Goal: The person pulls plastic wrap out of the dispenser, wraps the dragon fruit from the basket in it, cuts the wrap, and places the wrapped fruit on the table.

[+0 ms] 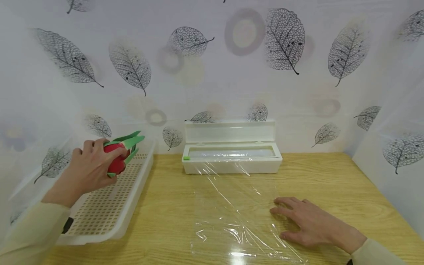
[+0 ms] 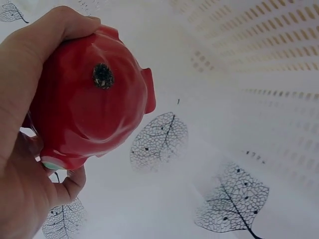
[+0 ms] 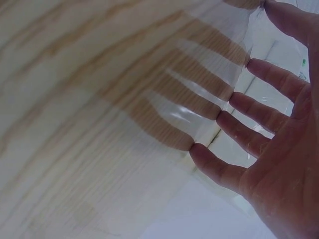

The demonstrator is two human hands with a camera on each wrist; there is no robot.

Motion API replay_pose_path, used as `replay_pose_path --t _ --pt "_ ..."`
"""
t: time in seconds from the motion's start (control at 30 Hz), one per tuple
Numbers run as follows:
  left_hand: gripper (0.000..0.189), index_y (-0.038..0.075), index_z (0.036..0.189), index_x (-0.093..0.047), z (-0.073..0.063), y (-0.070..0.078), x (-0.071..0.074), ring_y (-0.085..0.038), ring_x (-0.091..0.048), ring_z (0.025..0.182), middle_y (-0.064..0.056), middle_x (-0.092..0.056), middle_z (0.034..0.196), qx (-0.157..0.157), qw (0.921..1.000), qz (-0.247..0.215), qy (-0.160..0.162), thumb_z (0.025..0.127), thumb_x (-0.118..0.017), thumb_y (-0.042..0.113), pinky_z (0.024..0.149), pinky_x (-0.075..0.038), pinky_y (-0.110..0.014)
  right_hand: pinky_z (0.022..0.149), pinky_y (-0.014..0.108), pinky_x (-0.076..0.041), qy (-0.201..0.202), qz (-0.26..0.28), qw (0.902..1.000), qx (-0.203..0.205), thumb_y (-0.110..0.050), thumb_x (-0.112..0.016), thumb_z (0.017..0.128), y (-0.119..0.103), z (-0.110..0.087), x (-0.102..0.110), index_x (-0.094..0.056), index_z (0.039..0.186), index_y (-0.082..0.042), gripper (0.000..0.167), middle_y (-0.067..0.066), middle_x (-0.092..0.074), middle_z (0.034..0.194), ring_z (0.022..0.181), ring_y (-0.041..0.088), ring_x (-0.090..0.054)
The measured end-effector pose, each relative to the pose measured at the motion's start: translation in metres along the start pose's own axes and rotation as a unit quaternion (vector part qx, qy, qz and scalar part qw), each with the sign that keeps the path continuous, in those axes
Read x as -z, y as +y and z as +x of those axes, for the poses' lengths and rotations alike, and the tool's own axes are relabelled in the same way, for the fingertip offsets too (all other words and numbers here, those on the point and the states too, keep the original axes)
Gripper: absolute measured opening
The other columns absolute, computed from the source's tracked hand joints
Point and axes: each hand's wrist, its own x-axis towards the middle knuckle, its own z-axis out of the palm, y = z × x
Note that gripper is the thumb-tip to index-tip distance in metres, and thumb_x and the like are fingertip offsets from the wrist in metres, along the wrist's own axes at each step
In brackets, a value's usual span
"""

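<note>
My left hand [image 1: 91, 165] grips a red dragon fruit [image 1: 114, 162] with green leaf tips, over the far part of a white plastic basket [image 1: 132, 206]. In the left wrist view, thumb and fingers curl round the fruit [image 2: 94, 94], and a dark spot shows on its end. Flat on the table lies a sheet of clear plastic wrap [image 1: 228, 209], drawn out of a white wrap dispenser box [image 1: 232, 166] whose lid stands raised. At the sheet's right edge, my right hand [image 1: 311, 222] rests its spread fingertips on the tabletop, holding nothing.
The basket with its slotted bottom takes up the left side of the wooden table [image 1: 331, 176]. A green slider [image 1: 187, 158] sits at the left end of the dispenser's front edge. Behind and at both sides hangs a pale leaf-printed sheet [image 1: 212, 81].
</note>
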Motion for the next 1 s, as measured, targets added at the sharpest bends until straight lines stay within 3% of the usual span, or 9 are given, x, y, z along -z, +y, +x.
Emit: replay_pose_path --t 0.27,0.43,0.53,0.67,1.0 --pt "0.080 0.020 0.129 -0.057 0.006 0.003 0.012 -0.065 -0.050 0.100 -0.041 -0.050 0.126 -0.009 0.9991 -0.012 0.039 0.059 -0.094 0.034 0.072 -0.052 -0.072 0.086 0.057 -0.054 0.007 -0.008 0.9999 0.003 -0.060 -0.071 0.086 0.000 -0.001 -0.001 -0.062 0.135 -0.028 0.059 0.006 -0.061 0.140 0.123 0.031 -0.062" --pt "0.072 0.017 0.126 -0.060 0.010 0.005 0.016 -0.063 -0.053 0.098 -0.037 -0.046 0.141 -0.019 0.9968 -0.016 0.076 0.062 -0.090 0.034 0.071 -0.054 -0.069 0.085 0.055 -0.054 0.008 -0.012 0.9999 0.005 -0.060 -0.072 0.085 0.000 -0.001 -0.001 -0.063 0.134 -0.028 0.059 0.007 -0.061 0.139 0.122 0.030 -0.062" --pt "0.070 0.017 0.126 -0.062 0.012 0.008 0.018 -0.060 -0.052 0.103 -0.032 -0.045 0.147 -0.022 0.9967 -0.020 0.076 0.063 -0.089 0.034 0.071 -0.053 -0.067 0.085 0.056 -0.054 0.007 -0.010 0.9999 0.003 -0.060 -0.072 0.085 0.000 -0.001 -0.001 -0.063 0.134 -0.028 0.059 0.007 -0.061 0.139 0.122 0.031 -0.062" --pt "0.074 0.018 0.128 -0.061 0.012 0.013 0.020 -0.059 -0.048 0.110 -0.028 -0.049 0.143 -0.024 0.9976 -0.024 0.061 0.062 -0.090 0.036 0.074 -0.051 -0.067 0.085 0.057 -0.054 0.008 -0.009 0.9999 0.001 -0.060 -0.072 0.085 0.000 -0.001 -0.001 -0.063 0.133 -0.028 0.059 0.007 -0.061 0.139 0.122 0.031 -0.062" --pt "0.076 0.020 0.128 -0.062 0.012 0.020 0.023 -0.057 -0.048 0.110 -0.026 -0.049 0.141 -0.027 0.9969 -0.021 0.071 0.060 -0.091 0.036 0.073 -0.050 -0.065 0.085 0.056 -0.055 -0.001 -0.004 1.0000 0.003 -0.062 -0.069 0.087 0.001 0.000 -0.001 -0.062 0.134 -0.027 0.059 0.007 -0.061 0.139 0.122 0.031 -0.062"
